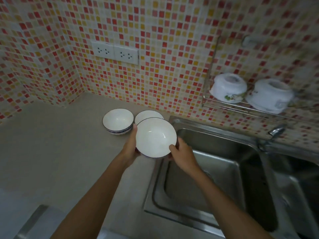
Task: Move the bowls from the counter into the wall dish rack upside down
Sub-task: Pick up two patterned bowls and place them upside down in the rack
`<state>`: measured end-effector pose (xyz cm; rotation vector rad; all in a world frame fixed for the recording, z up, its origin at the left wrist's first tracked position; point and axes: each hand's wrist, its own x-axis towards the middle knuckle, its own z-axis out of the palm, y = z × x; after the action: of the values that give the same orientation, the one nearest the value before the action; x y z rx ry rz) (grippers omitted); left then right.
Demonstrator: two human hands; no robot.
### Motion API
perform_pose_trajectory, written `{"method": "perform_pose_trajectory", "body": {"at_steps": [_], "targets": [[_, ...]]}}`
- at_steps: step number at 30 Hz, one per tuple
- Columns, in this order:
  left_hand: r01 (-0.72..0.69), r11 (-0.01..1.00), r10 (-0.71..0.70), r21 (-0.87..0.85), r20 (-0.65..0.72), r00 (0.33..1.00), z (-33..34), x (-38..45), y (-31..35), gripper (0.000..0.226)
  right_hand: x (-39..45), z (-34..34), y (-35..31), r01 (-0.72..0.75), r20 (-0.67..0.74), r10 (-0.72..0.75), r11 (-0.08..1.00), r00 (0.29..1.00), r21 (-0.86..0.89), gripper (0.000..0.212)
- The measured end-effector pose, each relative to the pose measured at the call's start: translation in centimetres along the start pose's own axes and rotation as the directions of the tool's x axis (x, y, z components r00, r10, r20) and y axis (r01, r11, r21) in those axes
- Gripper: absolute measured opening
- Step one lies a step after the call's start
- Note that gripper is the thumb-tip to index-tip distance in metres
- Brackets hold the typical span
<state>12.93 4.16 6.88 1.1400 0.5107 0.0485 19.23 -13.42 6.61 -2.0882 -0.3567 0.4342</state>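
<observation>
Both hands, left hand (130, 147) and right hand (183, 154), fingers clamped on an upright, mouth-up bowl (155, 137).

Dim, even indoor light; soft glints inside the bowl (156, 137) between the fingers (172, 147). Wide-angle bending warps the edges; rack (224, 105) and tap (276, 131) beyond the fingers are motion-blurred.

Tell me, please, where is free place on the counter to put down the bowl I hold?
The counter is bare left of the left bowl to the corner wall, and in front toward you. It is crowded by the sink edge, where the rear bowl stands behind the held bowl.
</observation>
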Motion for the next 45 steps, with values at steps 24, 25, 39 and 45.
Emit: {"method": "perform_pose_trajectory", "body": {"at_steps": [24, 25, 39, 45], "targets": [[-0.553, 0.784, 0.546, 0.282, 0.109, 0.831, 27.5, 1.1, 11.6, 0.045, 4.8, -27.7, 5.4, -0.052, -0.453, -0.410, 0.694, 0.791, -0.718, 0.091], [-0.580, 0.754, 0.575, 0.309, 0.118, 0.810, 28.4, 1.4, 12.1, 0.046, 4.9, -27.5, 5.5, -0.056, -0.456, -0.417, 0.687, 0.786, -0.724, 0.091], [-0.564, -0.282, 0.758, 0.776, 0.540, 0.365, 33.4, 10.3, 11.3, 0.065, 5.3, -27.5, 5.9, -0.101, -0.474, -0.506, 0.599, 0.721, -0.794, 0.076], [-0.444, -0.580, 0.544, 0.683, 0.731, 0.413, 33.9, 11.1, 10.0, 0.076, 5.5, -27.3, 6.0, -0.110, -0.479, -0.519, 0.589, 0.708, -0.800, 0.074]]}}
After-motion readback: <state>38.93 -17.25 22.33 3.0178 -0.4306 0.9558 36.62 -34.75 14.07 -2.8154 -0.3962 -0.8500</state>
